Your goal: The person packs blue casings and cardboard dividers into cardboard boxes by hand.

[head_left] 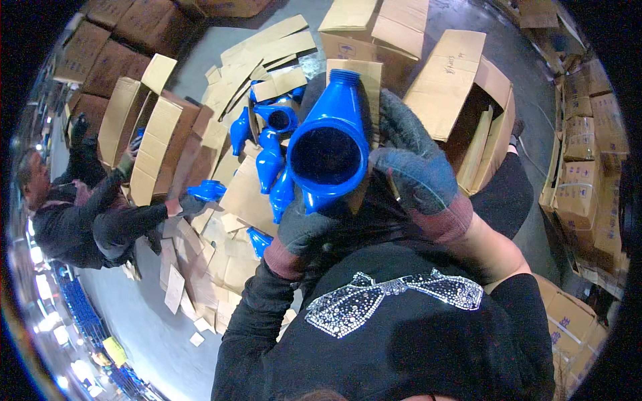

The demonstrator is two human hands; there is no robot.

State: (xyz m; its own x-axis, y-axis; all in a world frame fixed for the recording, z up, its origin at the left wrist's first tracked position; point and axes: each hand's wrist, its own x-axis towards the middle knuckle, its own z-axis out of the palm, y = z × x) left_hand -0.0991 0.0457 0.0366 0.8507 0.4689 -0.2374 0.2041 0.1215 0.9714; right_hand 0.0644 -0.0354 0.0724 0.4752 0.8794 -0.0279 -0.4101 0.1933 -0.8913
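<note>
A blue water meter body (344,103), with a threaded neck and a wide round opening, is held up in front of my chest. My left hand (307,230), in a dark glove with a reddish cuff, grips it from below; its fingers are partly hidden behind the body. My right hand (418,170), gloved alike, is at the right side of the opening with its thumb close to the rim and fingers extended apart. Several more blue bodies, among them one with its round opening up (279,120), lie on cardboard just left of the held one.
Flat cardboard pieces (267,47) are spread over the floor. Open cartons stand at the far right (445,80) and left (157,147). A co-worker (80,220) at left reaches toward a carton, one gloved hand at a blue body (207,191). Stacked boxes (578,187) line the right.
</note>
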